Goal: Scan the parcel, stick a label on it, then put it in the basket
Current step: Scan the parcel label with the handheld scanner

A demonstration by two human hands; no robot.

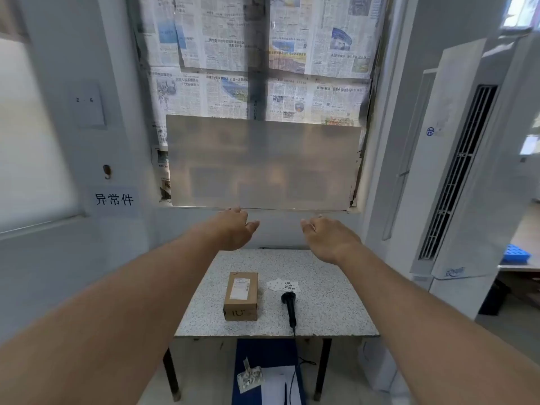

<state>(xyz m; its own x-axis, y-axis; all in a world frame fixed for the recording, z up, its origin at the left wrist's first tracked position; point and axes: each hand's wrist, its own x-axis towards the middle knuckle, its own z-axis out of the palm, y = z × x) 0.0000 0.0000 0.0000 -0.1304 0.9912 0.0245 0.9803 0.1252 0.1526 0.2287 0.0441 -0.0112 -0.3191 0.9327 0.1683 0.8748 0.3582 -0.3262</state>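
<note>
A small brown cardboard parcel (240, 296) with a white shipping label on top lies on the speckled grey table (327, 305). To its right lies a black handheld scanner (289, 307), its cable running off the front edge. A sheet of small labels (283, 285) rests just behind the scanner head. My left hand (233, 228) and my right hand (328, 233) are stretched out high above the far edge of the table, palms down, fingers apart, holding nothing. No basket can be made out for certain.
A blue container (263, 372) under the table holds white papers and a crumpled scrap. A newspaper-covered window (257, 68) with a grey panel is behind the table. A white floor-standing air conditioner (455, 171) is at the right, a white wall at the left.
</note>
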